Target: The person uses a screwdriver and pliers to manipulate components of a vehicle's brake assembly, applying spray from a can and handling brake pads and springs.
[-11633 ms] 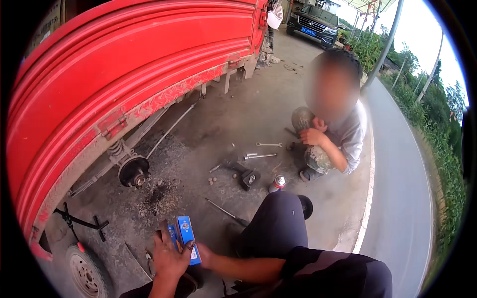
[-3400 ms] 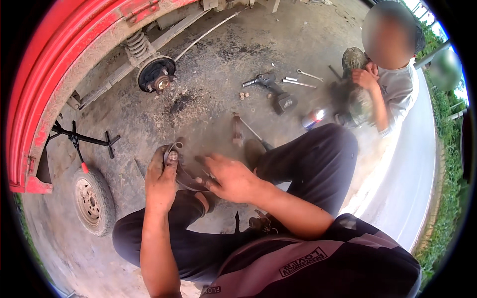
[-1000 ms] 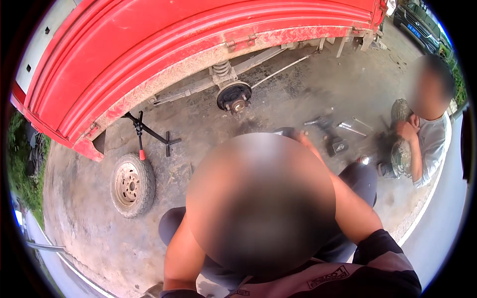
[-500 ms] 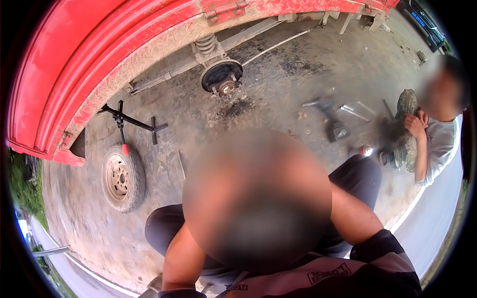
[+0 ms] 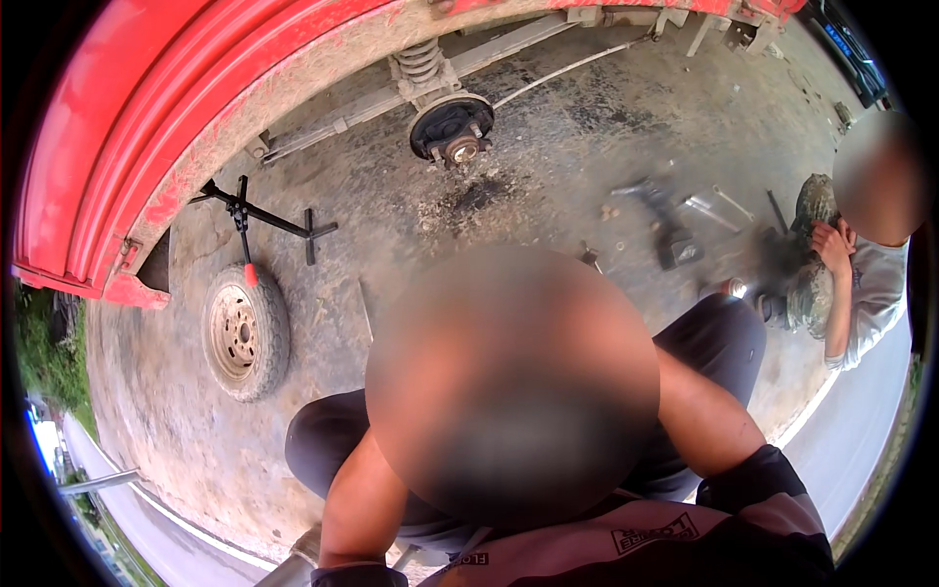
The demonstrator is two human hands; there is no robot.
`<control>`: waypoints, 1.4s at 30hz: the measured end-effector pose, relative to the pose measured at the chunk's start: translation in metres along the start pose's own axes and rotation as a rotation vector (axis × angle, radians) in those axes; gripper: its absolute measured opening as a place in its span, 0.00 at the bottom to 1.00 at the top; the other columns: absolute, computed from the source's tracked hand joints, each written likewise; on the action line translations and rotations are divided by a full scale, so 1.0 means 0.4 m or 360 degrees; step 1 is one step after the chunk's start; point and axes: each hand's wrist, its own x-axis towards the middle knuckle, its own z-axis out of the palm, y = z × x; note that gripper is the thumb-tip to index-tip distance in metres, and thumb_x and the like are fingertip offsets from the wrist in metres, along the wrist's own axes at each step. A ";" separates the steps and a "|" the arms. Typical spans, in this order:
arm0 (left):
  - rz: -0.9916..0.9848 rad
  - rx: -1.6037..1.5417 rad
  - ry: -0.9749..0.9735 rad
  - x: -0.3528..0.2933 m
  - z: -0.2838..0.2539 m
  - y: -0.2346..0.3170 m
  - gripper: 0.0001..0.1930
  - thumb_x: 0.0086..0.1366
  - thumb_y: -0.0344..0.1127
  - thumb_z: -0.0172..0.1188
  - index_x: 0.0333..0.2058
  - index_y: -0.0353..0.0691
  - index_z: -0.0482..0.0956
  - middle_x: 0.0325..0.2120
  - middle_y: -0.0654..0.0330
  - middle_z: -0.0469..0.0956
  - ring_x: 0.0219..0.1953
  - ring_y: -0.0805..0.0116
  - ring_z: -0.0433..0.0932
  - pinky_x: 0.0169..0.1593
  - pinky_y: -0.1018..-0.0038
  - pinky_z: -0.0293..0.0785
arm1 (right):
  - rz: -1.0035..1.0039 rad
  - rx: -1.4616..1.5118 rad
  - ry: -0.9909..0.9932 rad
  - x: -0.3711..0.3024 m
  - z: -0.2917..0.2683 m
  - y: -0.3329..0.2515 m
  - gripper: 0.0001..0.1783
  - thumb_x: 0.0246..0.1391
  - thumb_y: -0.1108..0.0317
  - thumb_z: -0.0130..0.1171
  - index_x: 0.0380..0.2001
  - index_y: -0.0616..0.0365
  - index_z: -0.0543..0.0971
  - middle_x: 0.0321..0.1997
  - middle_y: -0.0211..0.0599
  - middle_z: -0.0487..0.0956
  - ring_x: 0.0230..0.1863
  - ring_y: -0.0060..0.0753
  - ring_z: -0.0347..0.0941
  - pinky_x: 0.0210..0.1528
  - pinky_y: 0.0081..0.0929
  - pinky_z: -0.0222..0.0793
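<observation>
From the lower edge my left forearm (image 5: 364, 504) and my right forearm (image 5: 706, 416) reach inward between my bent knees. Both hands are lost in a large round blur, so neither the fingers nor anything they hold can be made out. Something dark shows vaguely within the lower part of the blur. Ahead of my hands is a bare wheel hub (image 5: 462, 149) with a dark round backing plate, under a coil spring (image 5: 421, 67). A small object (image 5: 591, 257), too unclear to name, lies just past the blur's upper edge.
A red vehicle body (image 5: 156, 127) arches overhead. At left, a removed wheel (image 5: 242, 333) lies near a black jack (image 5: 256, 217) with a red-tipped handle. Blurred tools (image 5: 709, 212) and a dark block-like item (image 5: 678, 249) lie at right, beside a crouching person (image 5: 871, 279).
The whole view has shifted slightly, so the hub and the wheel appear a little higher and further right. My forearms keep nearly the same pose; any hand movement is hidden by the blur.
</observation>
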 end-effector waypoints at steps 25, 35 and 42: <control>0.0149 0.0116 0.0076 -0.016 0.006 -0.005 0.06 0.69 0.31 0.60 0.37 0.34 0.80 0.29 0.64 0.79 0.32 0.75 0.74 0.37 0.75 0.71 | -0.0256 -0.0063 0.0245 -0.019 -0.012 0.075 0.12 0.55 0.80 0.61 0.44 0.62 0.80 0.38 0.32 0.82 0.40 0.24 0.79 0.43 0.25 0.75; 0.0221 0.0700 -0.0057 -0.037 0.053 0.011 0.06 0.67 0.30 0.61 0.39 0.33 0.79 0.30 0.55 0.82 0.34 0.70 0.80 0.38 0.71 0.76 | -0.0497 -0.0997 0.0063 -0.019 -0.008 0.097 0.13 0.46 0.77 0.64 0.38 0.61 0.84 0.37 0.49 0.81 0.36 0.56 0.80 0.37 0.43 0.77; 0.0410 0.0832 -0.0026 -0.039 0.069 0.003 0.10 0.67 0.36 0.64 0.41 0.35 0.80 0.31 0.50 0.83 0.32 0.62 0.82 0.38 0.66 0.77 | -0.0150 -0.0152 0.0100 0.003 0.022 0.146 0.12 0.56 0.79 0.63 0.43 0.63 0.85 0.41 0.38 0.87 0.43 0.36 0.84 0.47 0.31 0.78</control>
